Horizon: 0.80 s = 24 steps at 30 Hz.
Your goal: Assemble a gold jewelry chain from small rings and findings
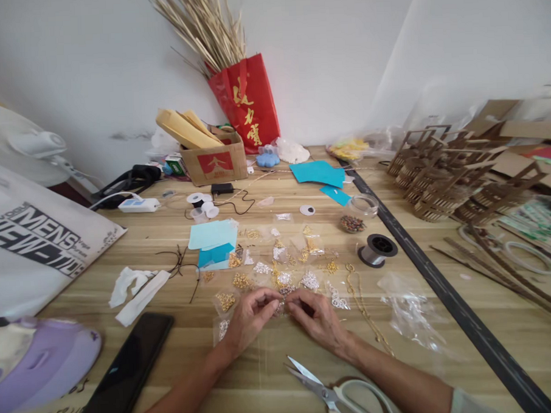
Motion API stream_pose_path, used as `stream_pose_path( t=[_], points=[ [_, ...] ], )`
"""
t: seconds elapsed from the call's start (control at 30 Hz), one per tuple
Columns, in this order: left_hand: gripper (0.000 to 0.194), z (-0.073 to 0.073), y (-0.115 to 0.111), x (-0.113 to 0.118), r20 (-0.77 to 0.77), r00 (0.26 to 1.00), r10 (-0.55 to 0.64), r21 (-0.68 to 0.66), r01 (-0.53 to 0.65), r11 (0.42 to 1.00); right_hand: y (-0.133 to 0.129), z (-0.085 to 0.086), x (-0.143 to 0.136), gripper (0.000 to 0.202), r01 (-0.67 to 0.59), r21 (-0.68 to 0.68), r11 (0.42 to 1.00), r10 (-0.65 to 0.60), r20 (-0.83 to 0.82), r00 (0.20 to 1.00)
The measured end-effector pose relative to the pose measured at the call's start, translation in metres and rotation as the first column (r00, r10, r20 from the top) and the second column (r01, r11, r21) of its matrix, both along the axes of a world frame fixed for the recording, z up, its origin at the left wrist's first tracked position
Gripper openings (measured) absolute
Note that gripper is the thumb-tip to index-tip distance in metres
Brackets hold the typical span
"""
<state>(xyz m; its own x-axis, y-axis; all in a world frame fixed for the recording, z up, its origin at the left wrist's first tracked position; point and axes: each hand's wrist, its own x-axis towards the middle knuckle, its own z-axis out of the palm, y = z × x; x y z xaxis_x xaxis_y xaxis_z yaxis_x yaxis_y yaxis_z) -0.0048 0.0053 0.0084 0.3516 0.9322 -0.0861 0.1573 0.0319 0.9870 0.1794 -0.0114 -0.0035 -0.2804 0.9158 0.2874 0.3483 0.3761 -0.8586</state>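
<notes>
My left hand (256,314) and my right hand (313,314) meet close together over the middle of the table, fingertips pinched. Whatever sits between the fingers is too small to make out. Just beyond them lie small clear bags of silver beads (310,280) and gold beads (242,281). Another bag of gold pieces (225,302) is beside my left hand. Silver rings (338,296) in a bag and a gold chain (362,306) lie to the right of my right hand. Open-bladed scissors (327,394) rest nearer to me, below the right hand.
A black phone (127,371) and a purple device (49,362) lie at front left. A wire spool (378,251), a jar of dark beads (352,223) and a crumpled clear bag (412,310) are to the right. Brown woven baskets (452,180) stand beyond the black strip (424,273).
</notes>
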Motion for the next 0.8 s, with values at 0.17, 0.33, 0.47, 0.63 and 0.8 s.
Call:
stream_pose_path(
  t=[0.17,0.33,0.47,0.63,0.8],
  points=[
    [0.019,-0.0069,-0.0005,0.0001,-0.013,1.0,0.006,0.01,-0.006,1.0,0.0,0.0006,-0.0003,0.017,0.001,-0.012,1.0,-0.001,0.009,1.0],
    [0.018,-0.0101,-0.001,0.0017,-0.048,0.999,0.008,0.055,-0.005,0.998,0.0002,-0.0012,-0.0002,0.019,-0.007,-0.024,1.0,0.007,0.012,1.0],
    [0.018,-0.0105,-0.0008,0.002,-0.103,0.995,0.009,0.133,0.004,0.991,0.0004,-0.0021,0.0001,0.019,-0.011,-0.02,1.0,0.012,0.015,1.0],
    [0.018,-0.011,-0.0009,0.0014,-0.145,0.989,-0.005,0.224,0.038,0.974,0.0005,-0.0014,-0.0003,0.019,-0.006,-0.025,1.0,0.007,0.013,1.0],
    [0.017,-0.0098,-0.0013,0.0013,-0.154,0.987,0.032,0.243,0.007,0.97,0.0005,-0.0033,-0.0008,0.018,0.004,-0.009,1.0,-0.004,0.007,1.0]
  ],
)
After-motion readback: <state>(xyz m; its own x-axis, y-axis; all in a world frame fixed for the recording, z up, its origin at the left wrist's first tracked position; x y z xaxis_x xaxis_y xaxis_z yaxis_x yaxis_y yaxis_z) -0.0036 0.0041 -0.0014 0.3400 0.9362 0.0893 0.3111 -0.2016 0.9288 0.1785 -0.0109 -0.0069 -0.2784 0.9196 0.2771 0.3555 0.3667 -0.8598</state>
